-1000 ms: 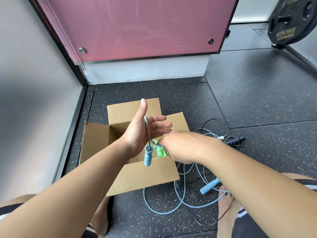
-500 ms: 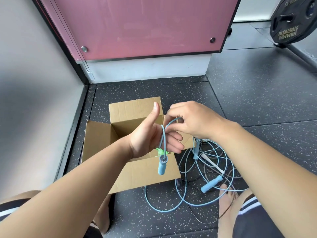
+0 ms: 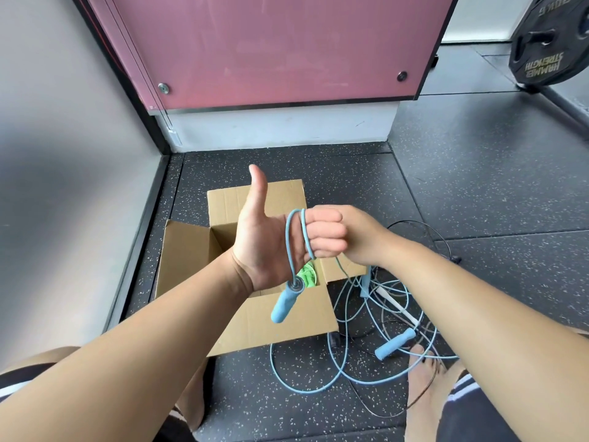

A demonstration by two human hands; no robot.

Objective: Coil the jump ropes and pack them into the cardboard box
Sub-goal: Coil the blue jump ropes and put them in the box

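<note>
My left hand [image 3: 267,247] is raised over the open cardboard box [image 3: 277,323], thumb straight up. The blue jump rope [image 3: 289,237] is looped twice round its fingers, and one blue handle [image 3: 285,303] dangles below the palm. Just behind those fingers, my right hand [image 3: 363,240] grips the same rope, which runs down from it to loose loops on the floor. The second blue handle [image 3: 395,343] lies there on the floor. A coiled green rope [image 3: 307,277] sits inside the box.
Right of the box, a thin black rope [image 3: 424,224] and a white handle [image 3: 395,304] are tangled with the blue loops. My bare foot [image 3: 424,378] rests on them. A grey wall is close on the left, a pink panel [image 3: 271,49] ahead, a weight plate [image 3: 548,43] far right.
My right hand carried the rope up over my left fingers and down behind them, adding a second loop. Both hands rose a little, and the hanging handle swung.
</note>
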